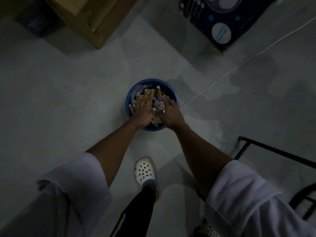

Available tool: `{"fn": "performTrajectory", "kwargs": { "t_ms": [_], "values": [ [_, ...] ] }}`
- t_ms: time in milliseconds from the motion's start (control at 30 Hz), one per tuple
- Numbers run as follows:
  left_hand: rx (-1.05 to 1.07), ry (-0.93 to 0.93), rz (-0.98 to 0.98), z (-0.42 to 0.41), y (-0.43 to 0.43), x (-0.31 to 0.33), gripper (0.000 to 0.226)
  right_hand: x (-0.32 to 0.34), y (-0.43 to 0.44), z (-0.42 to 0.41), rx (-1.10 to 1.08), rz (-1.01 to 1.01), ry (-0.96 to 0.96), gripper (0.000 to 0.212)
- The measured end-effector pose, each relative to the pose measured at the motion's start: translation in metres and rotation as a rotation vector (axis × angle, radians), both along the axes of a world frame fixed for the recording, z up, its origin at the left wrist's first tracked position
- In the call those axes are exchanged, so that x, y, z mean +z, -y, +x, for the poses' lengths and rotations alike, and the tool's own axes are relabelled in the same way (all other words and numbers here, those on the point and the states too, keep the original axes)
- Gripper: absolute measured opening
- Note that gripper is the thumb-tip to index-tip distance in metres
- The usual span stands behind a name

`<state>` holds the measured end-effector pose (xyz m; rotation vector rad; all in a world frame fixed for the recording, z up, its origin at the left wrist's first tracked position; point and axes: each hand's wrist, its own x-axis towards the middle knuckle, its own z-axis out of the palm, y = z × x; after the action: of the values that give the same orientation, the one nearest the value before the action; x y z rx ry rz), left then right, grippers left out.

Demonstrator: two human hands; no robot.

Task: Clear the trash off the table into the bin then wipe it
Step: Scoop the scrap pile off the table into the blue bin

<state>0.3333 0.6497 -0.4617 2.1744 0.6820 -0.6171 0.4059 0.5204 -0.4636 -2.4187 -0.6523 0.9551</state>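
Observation:
A round blue bin [171,90] stands on the grey floor in the middle of the head view, filled with crumpled wrappers and paper trash [158,97]. Both my hands are inside its mouth. My left hand [144,109] lies flat with straight fingers pressing on the trash at the bin's left side. My right hand [171,112] rests on the trash at the right side, its fingers bent down over the wrappers; whether it grips anything is hidden. The table is out of view.
A cardboard box [85,19] sits at the back left and a dark printed box [224,19] at the back right. A white cable [239,65] runs across the floor to the bin's right. A black metal frame [273,151] stands at the right. My white clog [145,171] is near.

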Motion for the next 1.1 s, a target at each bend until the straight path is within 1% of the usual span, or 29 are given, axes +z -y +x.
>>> {"fn": "performTrajectory", "kwargs": {
  "t_ms": [67,167,233,300,333,400,467,533,633,700,733,800,900,1000,1100],
  "values": [
    [0.029,0.055,-0.050,-0.004,0.012,0.033,0.071,0.031,0.011,-0.002,-0.063,0.016,0.016,0.060],
    [-0.007,0.146,-0.067,-0.023,0.040,0.092,0.070,0.085,0.036,-0.024,-0.158,0.017,0.008,0.070],
    [-0.041,0.150,-0.048,-0.037,0.061,0.135,0.071,0.131,0.057,-0.049,-0.180,0.036,-0.002,0.077],
    [-0.060,0.138,-0.024,-0.048,0.084,0.183,0.075,0.183,0.083,-0.073,-0.169,0.038,0.004,0.064],
    [-0.066,0.145,-0.015,-0.053,0.098,0.208,0.078,0.211,0.097,-0.081,-0.159,0.067,0.034,0.061],
    [-0.054,0.189,-0.017,-0.063,0.127,0.259,0.085,0.263,0.127,-0.092,-0.166,0.136,0.099,0.062],
    [-0.027,0.286,-0.030,-0.073,0.156,0.308,0.088,0.320,0.160,-0.101,-0.218,0.215,0.165,0.059],
    [-0.029,0.397,-0.009,-0.086,0.187,0.356,0.081,0.376,0.199,-0.115,-0.270,0.295,0.241,0.055],
    [-0.018,0.560,0.056,-0.104,0.252,0.416,0.059,0.435,0.284,-0.147,-0.319,0.323,0.365,0.054],
    [-0.019,0.684,0.117,-0.121,0.308,0.444,0.045,0.454,0.349,-0.169,-0.340,0.311,0.441,0.056],
    [-0.055,0.734,0.170,-0.130,0.338,0.449,0.041,0.459,0.382,-0.180,-0.374,0.290,0.482,0.057],
    [-0.185,0.757,0.240,-0.154,0.401,0.451,0.040,0.464,0.446,-0.203,-0.466,0.204,0.556,0.059],
    [-0.359,0.708,0.157,-0.190,0.482,0.449,0.051,0.463,0.522,-0.241,-0.603,0.076,0.607,0.067],
    [-0.486,0.611,0.094,-0.204,0.529,0.449,0.061,0.456,0.577,-0.272,-0.741,0.016,0.529,0.080],
    [-0.555,0.541,0.103,-0.199,0.550,0.441,0.065,0.439,0.615,-0.292,-0.781,-0.048,0.454,0.095]
  ]
}}
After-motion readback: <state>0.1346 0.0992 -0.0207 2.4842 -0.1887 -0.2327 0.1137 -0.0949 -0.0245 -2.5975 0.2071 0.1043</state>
